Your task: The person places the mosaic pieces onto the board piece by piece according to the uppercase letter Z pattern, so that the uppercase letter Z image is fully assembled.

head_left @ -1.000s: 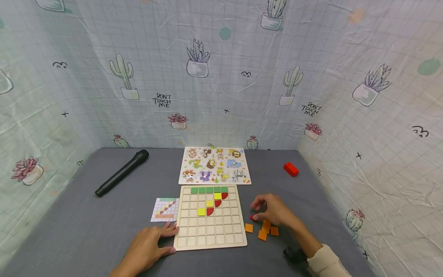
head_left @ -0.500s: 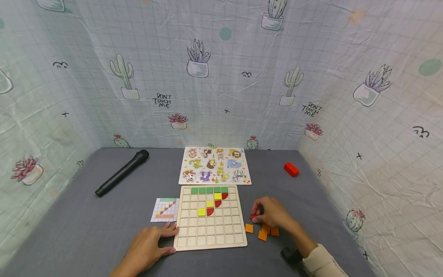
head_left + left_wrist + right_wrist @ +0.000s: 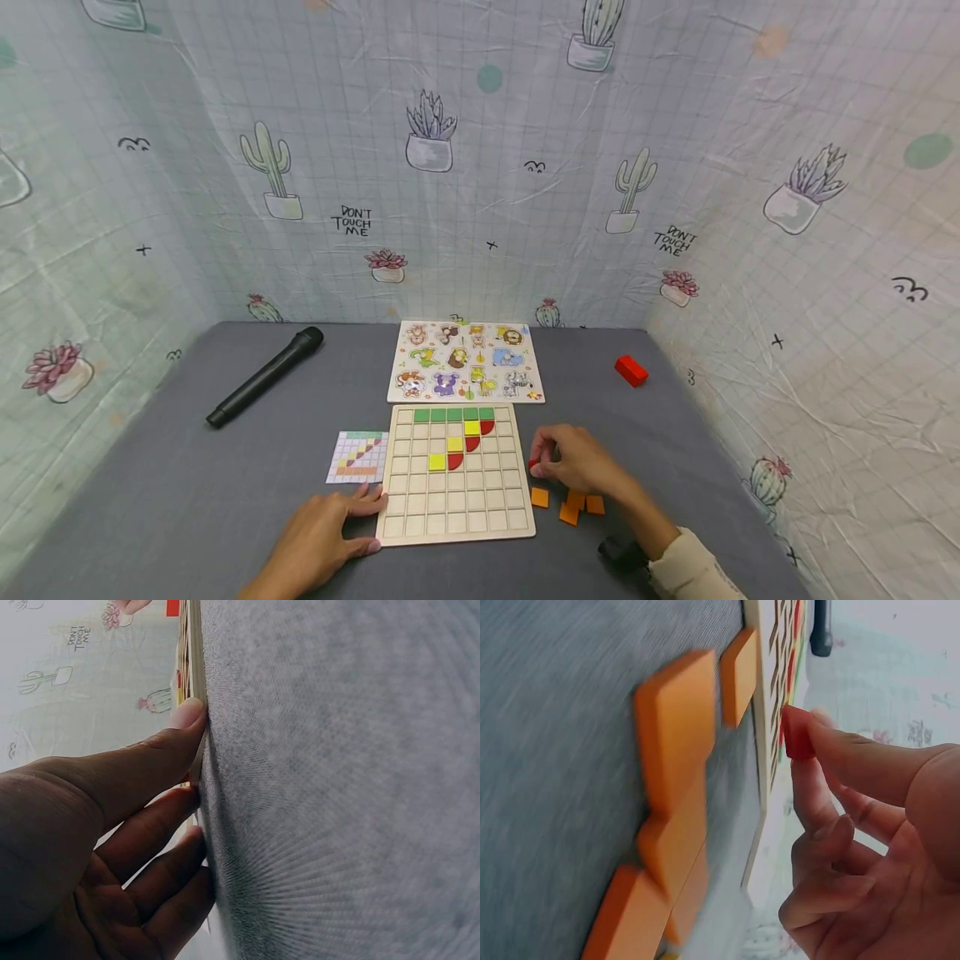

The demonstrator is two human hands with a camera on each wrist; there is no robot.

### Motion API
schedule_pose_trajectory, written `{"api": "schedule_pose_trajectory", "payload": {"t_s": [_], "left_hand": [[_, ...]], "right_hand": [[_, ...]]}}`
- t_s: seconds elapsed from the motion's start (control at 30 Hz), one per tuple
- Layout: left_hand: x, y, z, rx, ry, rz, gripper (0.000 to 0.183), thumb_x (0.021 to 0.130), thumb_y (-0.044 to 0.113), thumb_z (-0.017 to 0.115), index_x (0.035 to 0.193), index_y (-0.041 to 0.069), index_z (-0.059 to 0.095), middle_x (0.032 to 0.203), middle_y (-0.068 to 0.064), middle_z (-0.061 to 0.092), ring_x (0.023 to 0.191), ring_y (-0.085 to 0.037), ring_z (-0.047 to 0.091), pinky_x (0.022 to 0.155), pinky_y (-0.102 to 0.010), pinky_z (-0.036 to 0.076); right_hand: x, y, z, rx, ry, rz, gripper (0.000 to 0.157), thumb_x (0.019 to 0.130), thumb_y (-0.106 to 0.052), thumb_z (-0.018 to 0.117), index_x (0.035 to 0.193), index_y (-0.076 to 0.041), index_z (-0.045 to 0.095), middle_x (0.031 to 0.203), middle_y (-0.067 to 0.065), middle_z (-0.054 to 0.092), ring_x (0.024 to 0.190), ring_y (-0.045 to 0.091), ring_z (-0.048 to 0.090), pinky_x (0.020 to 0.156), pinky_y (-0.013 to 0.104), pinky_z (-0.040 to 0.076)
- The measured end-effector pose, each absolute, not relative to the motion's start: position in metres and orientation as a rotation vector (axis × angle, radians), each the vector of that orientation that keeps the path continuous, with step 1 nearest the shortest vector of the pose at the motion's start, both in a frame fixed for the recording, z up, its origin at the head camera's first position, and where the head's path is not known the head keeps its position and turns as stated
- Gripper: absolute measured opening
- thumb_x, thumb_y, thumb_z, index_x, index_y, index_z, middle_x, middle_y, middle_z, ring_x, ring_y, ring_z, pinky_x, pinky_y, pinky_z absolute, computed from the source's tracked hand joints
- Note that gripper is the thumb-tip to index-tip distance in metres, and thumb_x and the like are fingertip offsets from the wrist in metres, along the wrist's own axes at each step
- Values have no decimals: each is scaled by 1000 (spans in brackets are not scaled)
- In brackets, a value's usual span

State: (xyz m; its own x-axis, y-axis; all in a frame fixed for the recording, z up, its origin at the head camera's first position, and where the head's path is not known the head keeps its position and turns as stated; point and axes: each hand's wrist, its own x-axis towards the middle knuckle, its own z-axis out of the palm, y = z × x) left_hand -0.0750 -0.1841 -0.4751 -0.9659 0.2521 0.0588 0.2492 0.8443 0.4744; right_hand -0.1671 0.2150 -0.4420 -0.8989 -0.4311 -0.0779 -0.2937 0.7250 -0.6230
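Right hand [image 3: 572,460]: fingers pinched on the red piece [image 3: 800,733], just beside the board [image 3: 456,502]. Left hand [image 3: 318,523]: fingers apart, touching the board's left edge. I judge it best to brace the board, clear its rim and lower the piece flat.

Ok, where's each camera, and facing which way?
Head: on the head, facing forward and down at the grid board; left hand and right hand show.
Left wrist: on that wrist, facing the board's edge; left hand shows, possibly the right too.
Right wrist: on that wrist, facing the red piece and orange tiles; right hand shows.
Head and right wrist share the red piece.
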Motion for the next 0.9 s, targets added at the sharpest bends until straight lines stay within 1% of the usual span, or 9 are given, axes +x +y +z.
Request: {"api": "schedule_pose_trajectory", "payload": {"t_s": [0.13,0.27,0.37,0.5,0.77,0.9], "left_hand": [[-75,-184,-475,401,3006,769,59,68,39,97,124,30,81,135,6,75,124,-28,74,89,-48,58],[-76,-184,-475,397,2999,778,59,68,38,97,124,30,81,135,7,75,125,-27,73,90,-48,58],[-76,-184,-475,409,3002,780,59,68,38,97,124,30,81,134,7,75,125,-25,73,90,-47,58],[-76,-185,-476,426,3009,772,59,68,39,97,124,30,81,134,8,76,124,-24,73,89,-46,58],[-75,-184,-474,412,3015,773,58,68,37,97,124,30,81,134,7,75,125,-25,73,92,-48,57],[-75,-184,-474,416,3017,765,58,68,39,97,124,31,81,134,7,75,125,-26,73,91,-48,57]], "right_hand": [[-168,203,-443,-619,2679,-980,14,94,-18,82,99,-18,69,80,-6,62,65,13,55,58,24,44],[-168,188,-443,-673,2647,-1012,13,97,-17,79,108,-17,71,79,-5,63,61,14,54,56,25,44],[-168,176,-444,-684,2626,-1039,11,97,-19,79,104,-20,70,79,-6,65,61,15,55,55,25,43],[-166,160,-446,-688,2622,-1062,13,96,-23,81,99,-23,69,80,-8,67,63,14,57,56,25,44],[-164,127,-445,-701,2626,-1034,17,92,-26,85,90,-23,68,79,-12,68,69,6,61,62,25,47],[-164,111,-446,-704,2605,-1051,18,90,-22,87,87,-21,69,75,-10,69,67,6,61,62,24,46]]}}
